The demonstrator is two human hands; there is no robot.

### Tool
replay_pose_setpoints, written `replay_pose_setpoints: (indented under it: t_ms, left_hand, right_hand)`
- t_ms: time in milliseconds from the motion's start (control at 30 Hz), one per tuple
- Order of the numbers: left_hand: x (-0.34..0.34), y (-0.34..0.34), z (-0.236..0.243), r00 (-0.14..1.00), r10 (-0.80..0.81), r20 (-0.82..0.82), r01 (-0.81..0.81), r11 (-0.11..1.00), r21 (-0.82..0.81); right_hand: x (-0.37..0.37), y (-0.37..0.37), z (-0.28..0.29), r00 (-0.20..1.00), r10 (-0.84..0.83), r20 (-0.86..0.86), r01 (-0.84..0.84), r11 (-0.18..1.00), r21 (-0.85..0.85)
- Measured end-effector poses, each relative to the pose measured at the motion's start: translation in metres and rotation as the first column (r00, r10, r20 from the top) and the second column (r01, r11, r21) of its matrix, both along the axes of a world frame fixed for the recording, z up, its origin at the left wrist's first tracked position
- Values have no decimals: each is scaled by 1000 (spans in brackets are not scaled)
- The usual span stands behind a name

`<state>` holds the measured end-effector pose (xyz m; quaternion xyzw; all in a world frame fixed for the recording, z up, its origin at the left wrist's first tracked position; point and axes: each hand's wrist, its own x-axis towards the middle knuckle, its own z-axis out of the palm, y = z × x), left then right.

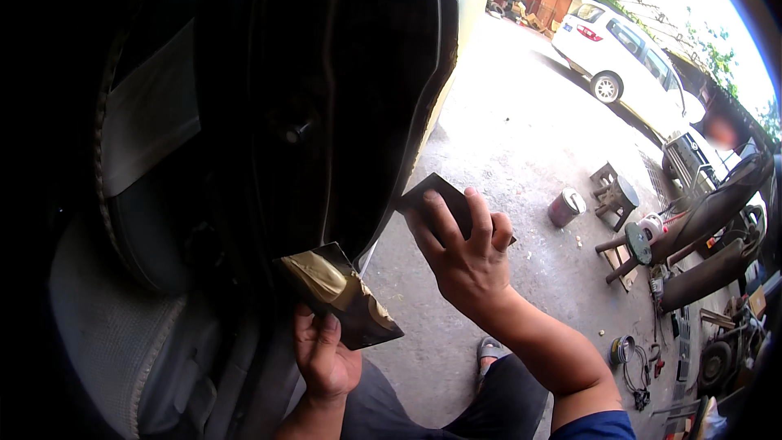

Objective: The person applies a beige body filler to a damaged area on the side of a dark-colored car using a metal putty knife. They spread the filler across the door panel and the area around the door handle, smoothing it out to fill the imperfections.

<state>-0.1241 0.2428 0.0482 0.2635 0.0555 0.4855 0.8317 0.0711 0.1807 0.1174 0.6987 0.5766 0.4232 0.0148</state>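
Note:
My left hand (326, 363) grips the lower edge of a dark flat plate (371, 330). Beige, putty-like paste (314, 277) lies thick on that plate, with a smear along its right side. In my right hand (472, 265) is a thin dark spreader (438, 191), its fingers spread over the blade. The spreader's left corner is close to the edge of a car's dark door frame (366, 98); whether it touches, I cannot tell. Beige paste also shows in patches along the body edge (436, 110) above the spreader.
A car seat (114, 342) sits in shadow at left. On the concrete floor (505, 138) to the right stand a tin can (567, 207), stools (617, 195) and a roll with a cable (621, 349). Clutter fills the right edge; a white car (623, 41) is parked far off.

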Motion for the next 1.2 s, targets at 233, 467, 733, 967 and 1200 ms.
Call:
replay_pose_setpoints:
  t_ms: [233,467,733,967,1200]
  left_hand:
    - [1,3,2,998,52,-19,-52,999,-16]
    - [4,3,6,998,58,-16,-58,998,-11]
    - [3,4,7,997,63,-48,-62,998,16]
    - [4,5,14,993,74,-86,-70,996,56]
    - [5,10,11,994,71,-82,-63,994,92]
  right_hand:
    - [9,10,84,997,9,-71,6,977,214]
    - [21,27,116,997,63,-33,-50,951,305]
    - [23,28,60,996,85,-38,-71,960,270]
    - [24,19,18,990,125,-69,-106,966,238]
    - [18,1,-5,972,144,-184,-109,976,188]
